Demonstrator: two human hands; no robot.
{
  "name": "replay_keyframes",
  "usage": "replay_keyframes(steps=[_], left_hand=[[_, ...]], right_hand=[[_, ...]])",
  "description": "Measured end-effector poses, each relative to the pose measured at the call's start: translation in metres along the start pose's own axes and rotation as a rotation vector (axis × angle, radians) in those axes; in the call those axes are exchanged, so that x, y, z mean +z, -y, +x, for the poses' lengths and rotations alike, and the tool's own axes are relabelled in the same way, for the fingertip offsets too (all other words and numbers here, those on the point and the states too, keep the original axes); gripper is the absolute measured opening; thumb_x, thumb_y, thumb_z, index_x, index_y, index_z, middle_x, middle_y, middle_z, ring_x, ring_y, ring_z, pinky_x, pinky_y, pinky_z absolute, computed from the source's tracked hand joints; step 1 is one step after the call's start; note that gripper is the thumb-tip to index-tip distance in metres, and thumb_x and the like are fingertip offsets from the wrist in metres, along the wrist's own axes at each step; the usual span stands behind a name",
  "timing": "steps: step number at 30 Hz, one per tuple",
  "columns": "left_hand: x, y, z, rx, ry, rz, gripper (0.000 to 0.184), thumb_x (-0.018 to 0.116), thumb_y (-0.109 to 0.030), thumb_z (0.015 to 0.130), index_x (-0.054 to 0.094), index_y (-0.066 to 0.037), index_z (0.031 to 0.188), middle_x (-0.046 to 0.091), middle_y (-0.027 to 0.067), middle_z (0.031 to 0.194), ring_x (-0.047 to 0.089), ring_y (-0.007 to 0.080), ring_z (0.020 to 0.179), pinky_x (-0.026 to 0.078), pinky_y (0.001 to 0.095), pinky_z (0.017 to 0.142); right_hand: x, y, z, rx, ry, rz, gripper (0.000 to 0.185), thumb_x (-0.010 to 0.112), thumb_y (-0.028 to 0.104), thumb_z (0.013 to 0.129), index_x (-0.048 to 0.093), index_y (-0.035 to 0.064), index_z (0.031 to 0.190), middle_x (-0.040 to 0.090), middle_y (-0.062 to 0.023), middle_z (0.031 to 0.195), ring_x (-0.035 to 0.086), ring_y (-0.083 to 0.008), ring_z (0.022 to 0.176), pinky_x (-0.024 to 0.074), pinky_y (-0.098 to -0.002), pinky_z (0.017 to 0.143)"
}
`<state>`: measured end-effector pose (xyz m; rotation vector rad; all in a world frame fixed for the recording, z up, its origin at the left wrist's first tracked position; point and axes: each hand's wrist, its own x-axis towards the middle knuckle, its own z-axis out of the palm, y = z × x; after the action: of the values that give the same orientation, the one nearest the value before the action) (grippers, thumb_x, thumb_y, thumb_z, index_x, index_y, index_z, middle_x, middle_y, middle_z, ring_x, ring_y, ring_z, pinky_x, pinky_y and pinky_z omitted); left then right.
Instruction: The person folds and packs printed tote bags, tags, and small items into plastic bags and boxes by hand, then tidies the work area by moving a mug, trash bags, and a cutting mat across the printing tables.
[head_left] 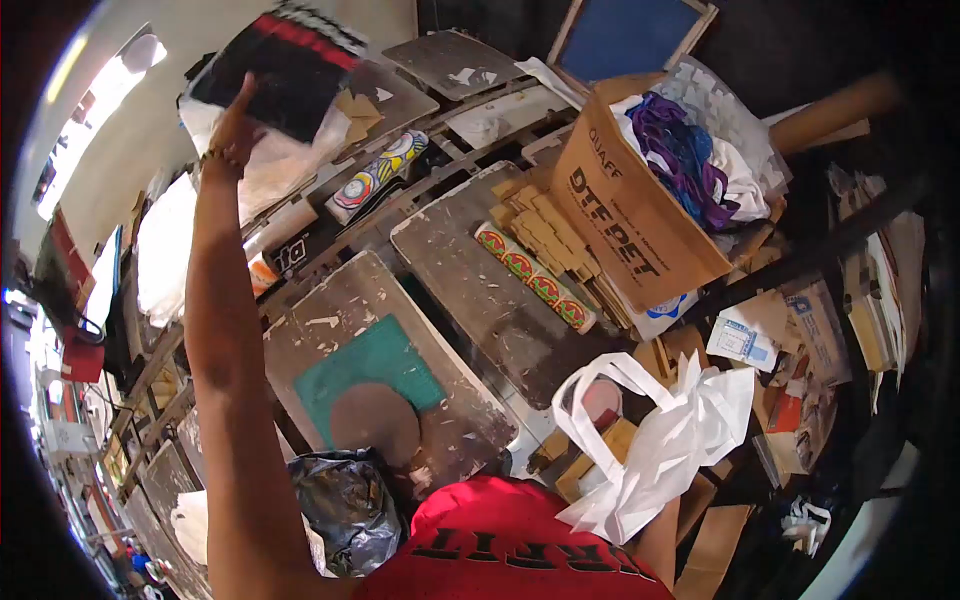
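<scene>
My left arm stretches to the top left, where my left hand (233, 138) grips a flat black piece with a red and white band (290, 80). My thumb lies on top of it; the fingers underneath are hidden. Clear plastic and white sheets lie around and below that hand. At the lower right, a white cloth carry bag with loop handles (670, 440) is bunched up in front of my right forearm (657, 540). The bag covers my right hand, so its fingers do not show.
A cardboard box (630, 200) full of purple and white cloth stands at the upper right. A green cutting mat (375, 375) lies on a worn board, partly under a brown disc (375, 424). Nearby are a patterned roll (535, 277) and a black plastic bag (348, 510).
</scene>
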<state>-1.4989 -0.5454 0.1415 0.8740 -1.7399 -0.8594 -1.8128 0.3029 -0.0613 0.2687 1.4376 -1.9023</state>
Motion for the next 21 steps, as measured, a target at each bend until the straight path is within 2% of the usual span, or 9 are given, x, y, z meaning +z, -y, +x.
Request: replay_keyframes(steps=[2,4,6,8,11,14,17,19,21], left_hand=[[0.026,0.05,-0.012,-0.137,0.02,0.736,0.048,0.07,-0.029,0.087,0.059,-0.011,0.13,0.07,0.0137,0.102,0.067,0.0234,0.09,0.053,0.0333,0.083],[0.085,0.093,-0.05,-0.179,0.259,1.103,0.052,0.071,-0.036,0.084,0.06,-0.008,0.127,0.07,0.0161,0.102,0.067,0.0266,0.092,0.053,0.0368,0.083],[0.168,0.104,-0.107,-0.122,0.521,0.909,0.057,0.072,-0.043,0.082,0.061,-0.005,0.123,0.071,0.0185,0.102,0.067,0.0298,0.095,0.053,0.0404,0.082],[0.233,0.052,-0.193,-0.17,0.771,0.294,0.051,0.077,-0.041,0.076,0.067,-0.003,0.109,0.064,0.0234,0.119,0.061,0.0361,0.11,0.049,0.0414,0.094],[0.338,0.056,-0.27,0.238,0.883,0.311,0.05,0.077,-0.028,0.073,0.064,-0.009,0.117,0.054,0.0158,0.136,0.048,0.0328,0.129,0.04,0.0439,0.107],[0.394,0.05,-0.318,0.517,0.786,0.63,0.057,0.078,-0.027,0.072,0.06,-0.013,0.124,0.052,0.0129,0.135,0.048,0.0348,0.127,0.033,0.0518,0.11],[0.419,0.04,-0.321,0.44,0.806,0.903,0.068,0.08,-0.025,0.069,0.054,-0.015,0.131,0.052,0.011,0.131,0.048,0.0354,0.124,0.03,0.0565,0.109],[0.414,0.031,-0.316,0.516,0.846,1.017,0.07,0.082,-0.026,0.068,0.053,-0.014,0.131,0.052,0.0109,0.129,0.05,0.0341,0.122,0.033,0.0544,0.107],[0.402,0.026,-0.314,0.586,0.887,1.04,0.071,0.082,-0.026,0.067,0.053,-0.014,0.13,0.053,0.0113,0.127,0.051,0.0339,0.12,0.036,0.053,0.105]], right_hand=[[-0.013,0.004,-0.007,-0.021,-0.045,0.011,0.059,0.068,0.027,0.078,0.054,-0.0005,0.128,0.063,-0.0136,0.119,0.062,-0.0279,0.108,0.0517,-0.043,0.089],[-0.029,0.007,-0.017,-0.046,-0.095,0.023,0.059,0.067,0.027,0.078,0.054,-0.0005,0.128,0.063,-0.0136,0.119,0.062,-0.0279,0.108,0.0517,-0.043,0.089],[-0.042,0.012,-0.028,-0.076,-0.144,0.028,0.059,0.067,0.027,0.078,0.054,-0.0004,0.128,0.063,-0.0137,0.119,0.062,-0.0279,0.108,0.0518,-0.043,0.089],[-0.057,0.019,-0.042,-0.111,-0.19,0.042,0.059,0.067,0.027,0.078,0.054,-0.0004,0.128,0.063,-0.0137,0.119,0.061,-0.0279,0.108,0.0518,-0.0429,0.089],[-0.076,0.03,-0.065,-0.157,-0.244,0.047,0.059,0.067,0.027,0.078,0.054,-0.0003,0.128,0.063,-0.0138,0.119,0.061,-0.028,0.109,0.0519,-0.0429,0.089],[-0.094,0.037,-0.106,-0.168,-0.317,0.0,0.06,0.067,0.027,0.077,0.053,0.0002,0.129,0.063,-0.0133,0.117,0.062,-0.0277,0.107,0.052,-0.0426,0.089],[-0.134,0.025,-0.159,-0.149,-0.451,-0.061,0.058,0.066,0.025,0.077,0.052,0.0016,0.129,0.063,-0.0111,0.109,0.062,-0.0268,0.102,0.0524,-0.0415,0.087],[-0.205,-0.012,-0.187,-0.149,-0.58,-0.065,0.053,0.065,0.023,0.078,0.054,0.0022,0.125,0.063,-0.009,0.103,0.062,-0.0258,0.097,0.0526,-0.0403,0.087],[-0.211,-0.033,-0.21,-0.16,-0.671,-0.009,0.042,0.066,0.02,0.077,0.057,0.0045,0.115,0.06,-0.0062,0.097,0.061,-0.0239,0.092,0.0527,-0.0377,0.083]])
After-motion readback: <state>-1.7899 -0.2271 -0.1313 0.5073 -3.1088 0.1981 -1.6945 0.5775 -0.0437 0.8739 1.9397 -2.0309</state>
